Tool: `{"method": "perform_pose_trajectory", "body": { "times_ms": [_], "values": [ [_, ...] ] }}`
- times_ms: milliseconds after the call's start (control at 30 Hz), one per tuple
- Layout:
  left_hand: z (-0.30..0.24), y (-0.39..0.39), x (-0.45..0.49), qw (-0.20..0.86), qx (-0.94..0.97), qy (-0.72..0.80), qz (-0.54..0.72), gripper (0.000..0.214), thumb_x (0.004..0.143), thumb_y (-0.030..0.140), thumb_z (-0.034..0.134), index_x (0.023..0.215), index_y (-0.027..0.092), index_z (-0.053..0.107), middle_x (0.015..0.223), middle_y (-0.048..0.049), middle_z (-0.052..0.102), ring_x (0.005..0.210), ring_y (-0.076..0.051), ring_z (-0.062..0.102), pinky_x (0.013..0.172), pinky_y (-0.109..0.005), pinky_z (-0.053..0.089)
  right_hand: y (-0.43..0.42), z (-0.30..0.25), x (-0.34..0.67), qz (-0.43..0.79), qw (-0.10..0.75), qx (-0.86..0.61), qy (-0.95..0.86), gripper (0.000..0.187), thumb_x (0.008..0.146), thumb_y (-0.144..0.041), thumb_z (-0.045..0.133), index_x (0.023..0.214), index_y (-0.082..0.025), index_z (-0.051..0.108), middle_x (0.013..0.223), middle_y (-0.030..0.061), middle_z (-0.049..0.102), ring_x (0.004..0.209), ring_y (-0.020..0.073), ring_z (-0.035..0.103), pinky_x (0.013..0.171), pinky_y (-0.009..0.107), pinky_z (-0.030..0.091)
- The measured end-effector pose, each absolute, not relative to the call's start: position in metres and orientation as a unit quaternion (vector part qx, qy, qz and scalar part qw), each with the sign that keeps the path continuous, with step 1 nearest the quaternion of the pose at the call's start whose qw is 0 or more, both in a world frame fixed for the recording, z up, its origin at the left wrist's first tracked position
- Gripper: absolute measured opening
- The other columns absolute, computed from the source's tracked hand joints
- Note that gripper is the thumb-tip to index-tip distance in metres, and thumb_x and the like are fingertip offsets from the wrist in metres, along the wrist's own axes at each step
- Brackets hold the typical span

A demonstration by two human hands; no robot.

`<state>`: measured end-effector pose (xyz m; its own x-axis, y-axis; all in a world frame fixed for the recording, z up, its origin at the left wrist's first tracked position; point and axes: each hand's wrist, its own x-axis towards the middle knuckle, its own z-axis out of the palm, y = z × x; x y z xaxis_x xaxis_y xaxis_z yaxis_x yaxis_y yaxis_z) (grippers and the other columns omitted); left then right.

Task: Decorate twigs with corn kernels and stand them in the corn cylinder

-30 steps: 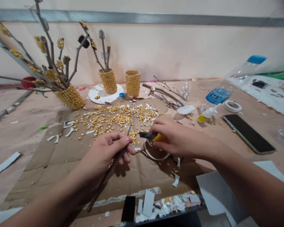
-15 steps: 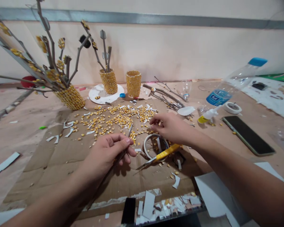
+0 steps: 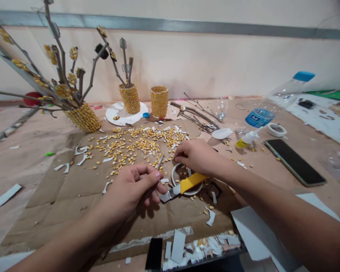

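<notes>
Stick (image 3: 160, 161) sits pinched between the thumb and fingers of my left hand (image 3: 138, 183), its tip standing clear beyond my thumb and aimed at the loose kernels (image 3: 147, 145), the rest mostly hidden by my hand. I judge a light, steady pinch to be enough here: squeezing harder would only make so thin a thing roll, and leaving the tip free keeps its end open to work on. My right hand (image 3: 197, 155) hangs over the far side of the tape roll (image 3: 173, 176), fingers curled in; whether they pinch anything, I cannot tell. The yellow cutter (image 3: 194, 183) slants across that roll, handle below my right wrist, metal end close to my left fingers. That is the part to mind: I should keep those fingertips off the metal and not drop my right wrist onto the handle, since a knock could swing it. Best to keep both hands a little above the cardboard (image 3: 45, 204), too, so my sleeveless forearms don't sweep the kernels and paper scraps about.
</notes>
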<state>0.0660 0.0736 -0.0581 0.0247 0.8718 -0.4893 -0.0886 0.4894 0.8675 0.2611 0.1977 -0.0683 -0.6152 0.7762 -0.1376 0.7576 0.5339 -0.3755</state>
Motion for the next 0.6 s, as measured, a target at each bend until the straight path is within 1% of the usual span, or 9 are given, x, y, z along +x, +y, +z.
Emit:
{"method": "perform_pose_trajectory", "body": {
  "times_ms": [167,267,367,433,500,600],
  "values": [
    [-0.057,0.071,0.069,0.637,0.341,0.59,0.361,0.035,0.083,0.048,0.083,0.078,0.016,0.071,0.071,-0.0082,0.077,0.048,-0.011,0.062,0.042,-0.019,0.044,0.201,-0.073,0.263,0.196,-0.001,-0.441,-0.876,0.014,0.095,-0.016,0.066,0.085,-0.02,0.075,0.089,0.0093,0.078,0.079,0.022,0.067,0.064,0.031,0.034],
    [-0.058,0.07,0.071,0.645,0.337,0.587,0.354,0.035,0.085,0.049,0.082,0.079,0.015,0.072,0.071,-0.0089,0.077,0.047,-0.011,0.061,0.042,-0.019,0.045,0.204,-0.075,0.265,0.196,0.006,-0.442,-0.875,0.012,0.094,-0.013,0.065,0.087,-0.018,0.073,0.093,0.0114,0.077,0.08,0.022,0.066,0.064,0.031,0.033],
    [-0.061,0.069,0.071,0.649,0.33,0.588,0.354,0.035,0.085,0.049,0.081,0.081,0.015,0.073,0.073,-0.0096,0.077,0.048,-0.012,0.061,0.041,-0.02,0.045,0.208,-0.074,0.269,0.208,0.035,-0.45,-0.868,0.015,0.097,-0.014,0.061,0.091,-0.02,0.073,0.097,0.0083,0.078,0.083,0.02,0.067,0.066,0.029,0.037],
    [-0.061,0.068,0.071,0.65,0.33,0.588,0.351,0.036,0.085,0.05,0.081,0.08,0.015,0.073,0.072,-0.0095,0.077,0.047,-0.011,0.06,0.041,-0.02,0.044,0.21,-0.071,0.272,0.217,0.056,-0.454,-0.863,0.012,0.097,-0.017,0.063,0.098,-0.022,0.074,0.096,0.0049,0.078,0.084,0.0185,0.067,0.068,0.028,0.04],
    [-0.062,0.068,0.071,0.65,0.333,0.588,0.348,0.036,0.085,0.05,0.082,0.078,0.015,0.072,0.07,-0.0091,0.076,0.047,-0.011,0.06,0.041,-0.019,0.043,0.209,-0.066,0.276,0.227,0.062,-0.451,-0.861,0.012,0.094,-0.018,0.069,0.102,-0.022,0.076,0.09,0.0022,0.077,0.079,0.0169,0.066,0.067,0.027,0.041],
    [-0.061,0.068,0.071,0.652,0.328,0.587,0.35,0.036,0.083,0.048,0.084,0.076,0.016,0.07,0.069,-0.0079,0.076,0.047,-0.011,0.061,0.04,-0.017,0.04,0.204,-0.057,0.28,0.252,0.042,-0.444,-0.859,0.017,0.088,-0.013,0.074,0.102,-0.022,0.079,0.084,0.0006,0.077,0.074,0.0153,0.066,0.067,0.026,0.043]
  ]
}}
